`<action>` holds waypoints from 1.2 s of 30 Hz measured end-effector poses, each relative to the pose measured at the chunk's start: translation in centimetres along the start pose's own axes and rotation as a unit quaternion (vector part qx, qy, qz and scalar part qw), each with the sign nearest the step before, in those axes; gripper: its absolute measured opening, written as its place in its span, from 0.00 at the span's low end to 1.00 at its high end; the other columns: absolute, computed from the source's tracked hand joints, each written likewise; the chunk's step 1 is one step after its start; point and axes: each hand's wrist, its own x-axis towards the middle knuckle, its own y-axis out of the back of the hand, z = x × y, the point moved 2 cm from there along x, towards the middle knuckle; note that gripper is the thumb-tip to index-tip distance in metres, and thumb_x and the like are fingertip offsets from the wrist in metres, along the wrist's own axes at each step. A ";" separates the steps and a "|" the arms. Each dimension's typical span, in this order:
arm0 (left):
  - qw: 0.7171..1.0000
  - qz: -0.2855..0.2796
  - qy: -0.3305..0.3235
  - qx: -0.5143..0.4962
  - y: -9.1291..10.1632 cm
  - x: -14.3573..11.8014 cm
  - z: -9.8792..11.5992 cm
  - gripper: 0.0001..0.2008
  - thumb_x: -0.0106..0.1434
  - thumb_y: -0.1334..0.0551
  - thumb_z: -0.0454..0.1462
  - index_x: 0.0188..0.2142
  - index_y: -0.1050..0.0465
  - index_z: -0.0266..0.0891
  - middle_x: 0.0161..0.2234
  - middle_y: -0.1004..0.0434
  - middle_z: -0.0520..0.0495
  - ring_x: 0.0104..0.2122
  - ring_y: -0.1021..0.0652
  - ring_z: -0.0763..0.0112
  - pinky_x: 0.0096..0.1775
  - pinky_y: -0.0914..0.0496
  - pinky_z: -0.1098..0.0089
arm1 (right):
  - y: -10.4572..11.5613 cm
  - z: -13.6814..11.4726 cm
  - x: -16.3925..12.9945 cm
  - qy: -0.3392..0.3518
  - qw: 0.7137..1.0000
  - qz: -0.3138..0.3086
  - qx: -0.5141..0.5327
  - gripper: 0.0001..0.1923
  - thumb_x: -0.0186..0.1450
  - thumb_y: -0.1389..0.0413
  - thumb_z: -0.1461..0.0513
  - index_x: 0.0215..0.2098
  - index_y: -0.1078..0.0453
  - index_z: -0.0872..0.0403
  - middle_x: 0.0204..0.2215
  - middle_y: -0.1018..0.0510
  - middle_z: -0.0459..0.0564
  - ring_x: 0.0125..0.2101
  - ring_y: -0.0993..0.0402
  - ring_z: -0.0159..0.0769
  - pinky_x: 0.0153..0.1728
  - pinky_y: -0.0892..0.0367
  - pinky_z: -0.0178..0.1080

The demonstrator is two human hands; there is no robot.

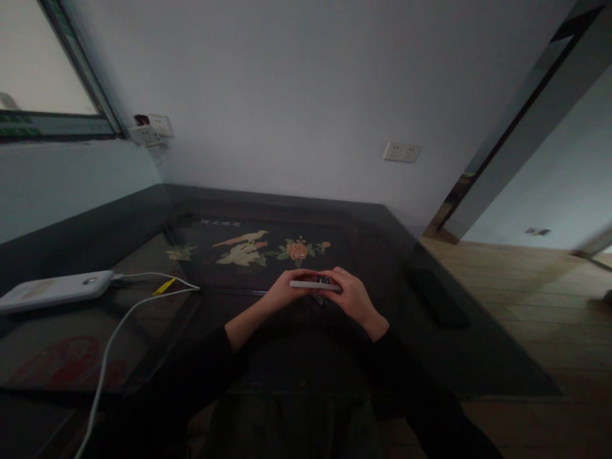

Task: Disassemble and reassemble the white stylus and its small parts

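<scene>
My left hand (283, 292) and my right hand (352, 298) meet over the dark glass-topped table (421, 287). Together they grip a thin white flat object (313, 285), held level and seen edge-on, with the left hand at its left end and the right hand at its right end. A small dark part shows just above and below it by my right fingers; what it is cannot be told. Both forearms wear black sleeves.
A white power bank (55, 290) lies at the table's left, with white cables (119, 325) and a yellow tag (164, 286) running toward me. Painted birds and flowers (268, 250) show under the glass. Wall sockets (401, 152) are behind; wooden floor (526, 299) lies right.
</scene>
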 end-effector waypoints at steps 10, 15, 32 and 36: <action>1.000 -0.011 -0.007 0.028 -0.1 -0.2 0.4 0.20 0.53 0.33 0.41 0.44 0.25 0.32 0.36 0.21 0.41 0.35 0.23 0.64 0.39 0.31 0.68 | -0.1 -0.3 -0.1 0.032 0.997 -0.007 -0.066 0.17 0.63 0.42 0.59 0.51 0.29 0.52 0.41 0.23 0.53 0.41 0.25 0.41 0.41 0.31 0.40; 0.998 -0.056 -0.008 0.012 0.0 -0.4 0.4 0.19 0.54 0.35 0.37 0.45 0.26 0.31 0.36 0.22 0.41 0.33 0.23 0.67 0.37 0.32 0.69 | -0.4 0.0 -0.3 0.057 0.996 -0.008 -0.071 0.18 0.64 0.43 0.60 0.52 0.30 0.52 0.43 0.23 0.54 0.42 0.25 0.40 0.43 0.30 0.40; 0.997 -0.061 -0.023 0.042 -0.5 -0.5 0.9 0.18 0.63 0.43 0.47 0.37 0.22 0.34 0.33 0.21 0.43 0.33 0.24 0.66 0.35 0.35 0.71 | -0.5 -0.2 -0.4 0.077 0.997 -0.001 -0.023 0.14 0.63 0.44 0.65 0.47 0.27 0.52 0.38 0.22 0.52 0.39 0.26 0.39 0.41 0.31 0.40; 0.998 -0.061 -0.005 0.015 -0.6 -0.5 0.9 0.18 0.61 0.41 0.46 0.39 0.22 0.33 0.33 0.20 0.43 0.34 0.23 0.65 0.36 0.34 0.70 | -0.6 -0.1 -0.4 0.077 0.997 0.021 0.004 0.16 0.61 0.48 0.71 0.44 0.26 0.52 0.36 0.22 0.51 0.38 0.26 0.38 0.41 0.32 0.39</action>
